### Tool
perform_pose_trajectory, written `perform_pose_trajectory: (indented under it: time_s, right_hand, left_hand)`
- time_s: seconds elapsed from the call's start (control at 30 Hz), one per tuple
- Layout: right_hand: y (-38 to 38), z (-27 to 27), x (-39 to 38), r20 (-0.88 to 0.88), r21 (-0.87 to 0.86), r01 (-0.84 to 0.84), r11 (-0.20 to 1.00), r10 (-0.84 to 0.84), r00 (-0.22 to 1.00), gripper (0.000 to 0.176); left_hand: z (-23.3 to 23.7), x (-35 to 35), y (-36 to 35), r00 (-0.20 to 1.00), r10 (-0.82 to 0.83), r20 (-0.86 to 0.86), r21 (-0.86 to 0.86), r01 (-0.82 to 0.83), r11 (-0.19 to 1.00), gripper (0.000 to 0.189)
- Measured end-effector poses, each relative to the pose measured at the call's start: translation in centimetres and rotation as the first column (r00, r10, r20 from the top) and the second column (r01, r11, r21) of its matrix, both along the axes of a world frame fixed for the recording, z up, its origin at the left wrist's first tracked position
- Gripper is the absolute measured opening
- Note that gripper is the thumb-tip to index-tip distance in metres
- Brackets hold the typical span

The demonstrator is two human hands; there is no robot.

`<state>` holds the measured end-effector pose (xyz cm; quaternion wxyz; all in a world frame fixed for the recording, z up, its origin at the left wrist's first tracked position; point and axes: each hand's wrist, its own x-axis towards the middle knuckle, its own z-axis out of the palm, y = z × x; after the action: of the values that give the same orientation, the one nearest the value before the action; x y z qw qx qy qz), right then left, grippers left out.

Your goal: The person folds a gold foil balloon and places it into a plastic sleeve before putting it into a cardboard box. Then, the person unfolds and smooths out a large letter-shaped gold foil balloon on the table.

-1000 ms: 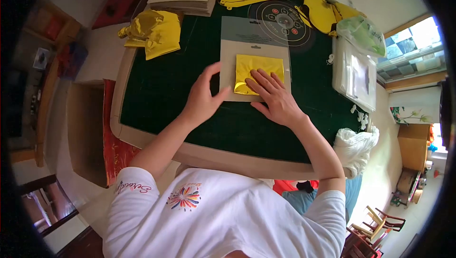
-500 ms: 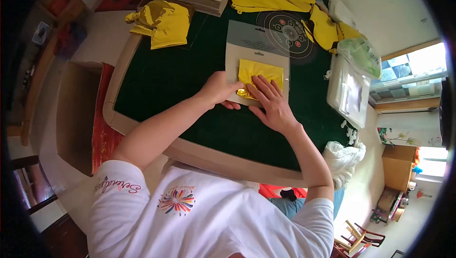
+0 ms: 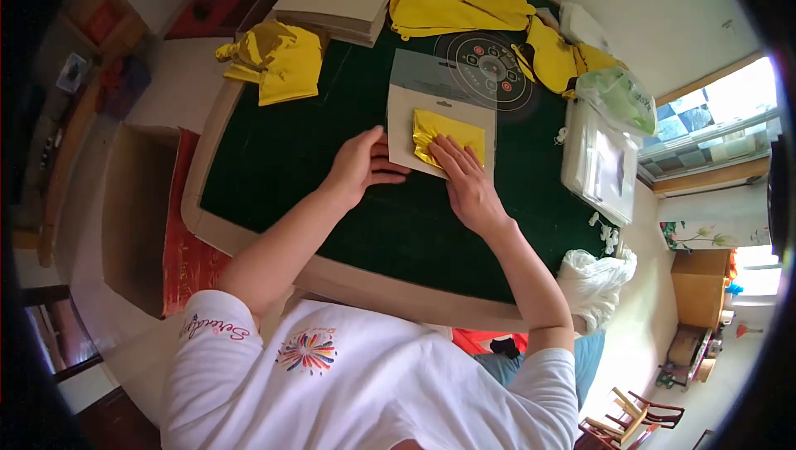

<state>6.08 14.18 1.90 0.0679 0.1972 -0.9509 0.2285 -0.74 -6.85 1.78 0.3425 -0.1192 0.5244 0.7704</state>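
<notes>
— Head view. Gold foil square (image 3: 448, 137), where?
— On the grey card (image 3: 400, 118), middle of the green table (image 3: 290, 160). Wide side running about 9 to 3 o'clock, a bit tilted.
— Right hand (image 3: 464, 185)?
— Open and flat, pressing the foil's near edge. Foil at 11 o'clock from it.
— Left hand (image 3: 358, 166)?
— At 9 o'clock of the foil, fingers half bent at the card's edge. Can't tell if gripping. Farther off than the right.
— Around?
— Target board (image 3: 487, 69) at 12, clear box (image 3: 599, 164) at 3, yellow heap (image 3: 278, 56) at 10. Nothing in between.

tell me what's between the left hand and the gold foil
In the head view, only a bare strip of tan card under the gold foil separates it from the left hand.
</notes>
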Motion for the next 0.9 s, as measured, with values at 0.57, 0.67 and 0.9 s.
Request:
perform_pose_trajectory:
  time_s: [0.57,0.67,0.9]
  right_hand:
    - [-1.0,0.1,-0.8,-0.057,-0.052,0.019,0.998,-0.022,0.998,0.056]
    - [-1.2,0.0,-0.9,-0.119,-0.090,0.066,0.994,-0.077,0.990,0.055]
    - [-1.5,-0.6,-1.2,-0.089,0.001,0.094,0.996,-0.093,0.992,0.058]
  left_hand:
    - [-0.4,1.3,2.7,0.998,0.054,-0.030,0.600,-0.026,0.800,0.076]
    - [0.2,1.5,2.7,0.999,0.030,-0.019,0.516,-0.016,0.857,0.075]
    - [-1.2,1.1,2.3,0.999,0.033,-0.007,0.468,-0.026,0.883,0.059]
